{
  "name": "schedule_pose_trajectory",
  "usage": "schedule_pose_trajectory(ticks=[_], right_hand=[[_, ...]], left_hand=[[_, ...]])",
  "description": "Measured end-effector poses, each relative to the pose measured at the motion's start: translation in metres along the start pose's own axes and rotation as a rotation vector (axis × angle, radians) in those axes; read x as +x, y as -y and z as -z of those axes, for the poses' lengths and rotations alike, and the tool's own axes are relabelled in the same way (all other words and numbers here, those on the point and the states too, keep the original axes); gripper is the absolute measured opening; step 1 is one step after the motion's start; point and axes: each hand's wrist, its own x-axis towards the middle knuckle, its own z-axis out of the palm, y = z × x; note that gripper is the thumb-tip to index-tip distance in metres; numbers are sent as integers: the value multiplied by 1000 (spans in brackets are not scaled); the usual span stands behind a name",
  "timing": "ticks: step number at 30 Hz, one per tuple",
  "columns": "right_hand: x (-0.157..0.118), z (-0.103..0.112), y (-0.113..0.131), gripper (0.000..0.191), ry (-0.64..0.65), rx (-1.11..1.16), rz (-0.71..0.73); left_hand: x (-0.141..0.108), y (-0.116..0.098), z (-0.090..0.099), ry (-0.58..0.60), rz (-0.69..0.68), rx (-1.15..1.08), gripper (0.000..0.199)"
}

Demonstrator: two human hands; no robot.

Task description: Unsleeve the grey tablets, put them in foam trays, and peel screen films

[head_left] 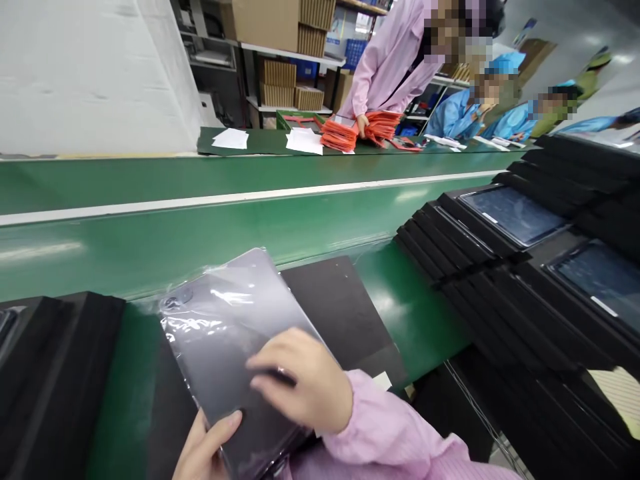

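A grey tablet (235, 340) in a clear plastic wrap lies tilted over a dark mat (345, 310), its back and corner camera facing up. At its lower left edge my left hand (207, 443) grips it, thumb on top and fingers underneath. Over the tablet's middle is my right hand (310, 383), slightly blurred, with thumb and forefinger apart and nothing visible between them. Whether it touches the wrap is unclear.
Black foam trays (500, 280) are stacked on the right, some holding wrapped tablets (515, 213). More black trays (65, 360) stand on the left. Across the green conveyor (210, 230), a person in pink handles orange bundles (340, 133). A yellow paper (617, 397) lies at right.
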Motion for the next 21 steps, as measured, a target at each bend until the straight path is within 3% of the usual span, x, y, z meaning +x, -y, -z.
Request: schedule_pose_trajectory(ticks=[3, 6, 8, 11, 13, 17, 21], right_hand=[[-7, 31, -15, 29, -312, 178, -267], [-30, 46, -27, 43, -469, 477, -525], [-46, 45, -28, 44, -452, 593, -635], [-61, 33, -18, 49, -279, 663, -719], [-65, 25, -10, 39, -225, 690, -775], [-67, 15, -2, 31, -333, 705, -809], [-62, 14, -4, 31, -455, 860, -790]], left_hand=[[-9, -4, -15, -41, 18, 37, 95], [-14, -6, -20, -54, 30, 78, 91], [-12, -5, -17, -64, 35, 99, 86], [-1, 3, -5, -90, -11, 150, 82], [9, 10, 5, -104, -87, 213, 78], [22, 19, 18, -98, -207, 312, 67], [16, 14, 11, -93, -228, 313, 69]])
